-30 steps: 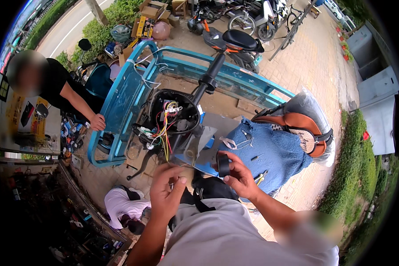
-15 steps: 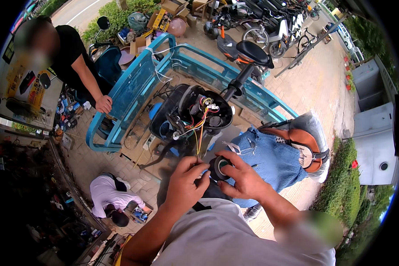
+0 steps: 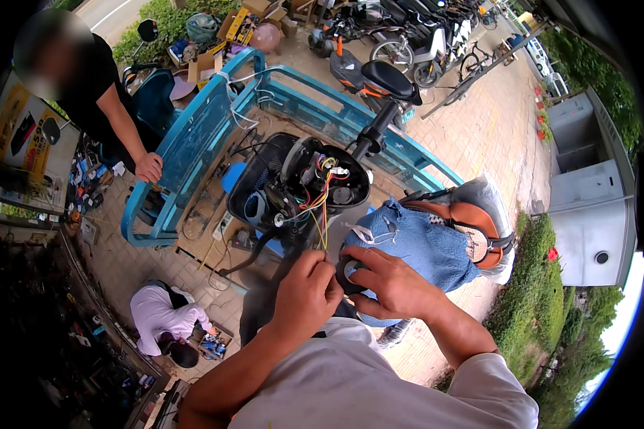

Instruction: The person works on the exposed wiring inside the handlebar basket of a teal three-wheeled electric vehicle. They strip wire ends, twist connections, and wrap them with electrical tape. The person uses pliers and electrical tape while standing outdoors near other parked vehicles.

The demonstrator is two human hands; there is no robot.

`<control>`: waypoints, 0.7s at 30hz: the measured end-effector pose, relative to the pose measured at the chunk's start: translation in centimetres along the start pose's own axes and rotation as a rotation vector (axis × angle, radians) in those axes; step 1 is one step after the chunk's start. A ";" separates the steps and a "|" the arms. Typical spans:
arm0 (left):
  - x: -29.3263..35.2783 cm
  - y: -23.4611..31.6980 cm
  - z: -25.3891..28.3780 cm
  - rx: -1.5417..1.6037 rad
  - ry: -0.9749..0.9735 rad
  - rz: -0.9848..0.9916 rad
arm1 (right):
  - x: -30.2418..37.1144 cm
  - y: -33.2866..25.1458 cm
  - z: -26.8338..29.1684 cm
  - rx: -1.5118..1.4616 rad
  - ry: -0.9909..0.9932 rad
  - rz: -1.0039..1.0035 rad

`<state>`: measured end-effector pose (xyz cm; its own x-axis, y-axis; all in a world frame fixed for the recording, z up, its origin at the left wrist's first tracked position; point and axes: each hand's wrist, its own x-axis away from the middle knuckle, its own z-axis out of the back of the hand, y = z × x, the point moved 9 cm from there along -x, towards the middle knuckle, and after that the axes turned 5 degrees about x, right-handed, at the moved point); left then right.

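A bundle of thin yellow and coloured wires runs from the opened black front housing of a scooter toward me. My left hand is closed in a pinch on the ends of these wires. Close beside it, my right hand grips a roll of black tape, with the fingers curled around its rim. White connectors and more wiring show inside the housing. A black handlebar grip sticks out from it to the upper right. My fingers hide the very tips of the wires.
A blue metal cart stands behind the scooter; a person in black rests a hand on its rail. At lower left another person crouches over a box of parts. Blue cloth and a brown seat lie right.
The whole view has shifted, so the scene sits farther left. My right hand has turned over the tape roll, covering more of it, and my left fingers have closed in more on the wires.
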<state>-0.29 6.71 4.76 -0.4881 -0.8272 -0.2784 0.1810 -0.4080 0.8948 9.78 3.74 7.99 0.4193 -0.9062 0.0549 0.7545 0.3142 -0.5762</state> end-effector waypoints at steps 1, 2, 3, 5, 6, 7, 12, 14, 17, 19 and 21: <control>0.0 0.0 -0.1 0.005 0.021 0.009 | 0.0 0.2 0.0 -0.033 -0.004 0.012; 0.1 -0.3 0.0 0.048 0.033 0.042 | -0.1 0.5 0.0 -0.072 -0.006 0.033; 0.2 -0.5 0.0 0.091 0.048 0.076 | -0.2 0.7 0.0 -0.111 -0.010 0.055; 0.4 -1.3 0.1 0.197 0.049 0.196 | -0.1 1.9 0.1 -0.288 -0.039 0.046; 0.6 -1.6 0.3 0.262 0.036 0.283 | -0.1 2.5 0.0 -0.378 -0.055 0.043; 0.9 -1.9 0.2 0.328 0.025 0.370 | -0.2 2.9 0.0 -0.395 -0.060 0.069; 0.9 -0.5 0.9 0.137 0.112 0.258 | -1.1 3.3 0.1 -0.382 -0.073 0.203; 0.9 0.1 1.0 0.040 0.143 0.231 | -1.4 3.1 0.2 -0.353 -0.073 0.216; 0.7 0.8 1.1 -0.063 0.168 0.208 | -1.7 3.1 0.2 -0.340 -0.072 0.231; 0.6 0.9 1.2 -0.073 0.179 0.194 | -1.7 3.1 0.2 -0.346 -0.073 0.240; 0.6 0.8 1.0 -0.077 0.169 0.198 | -1.7 3.2 0.3 -0.349 -0.076 0.252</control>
<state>-1.27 6.32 5.67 -0.2881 -0.9440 -0.1606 0.3264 -0.2544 0.9103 11.61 6.38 6.30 0.6141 -0.7861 -0.0701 0.4135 0.3961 -0.8198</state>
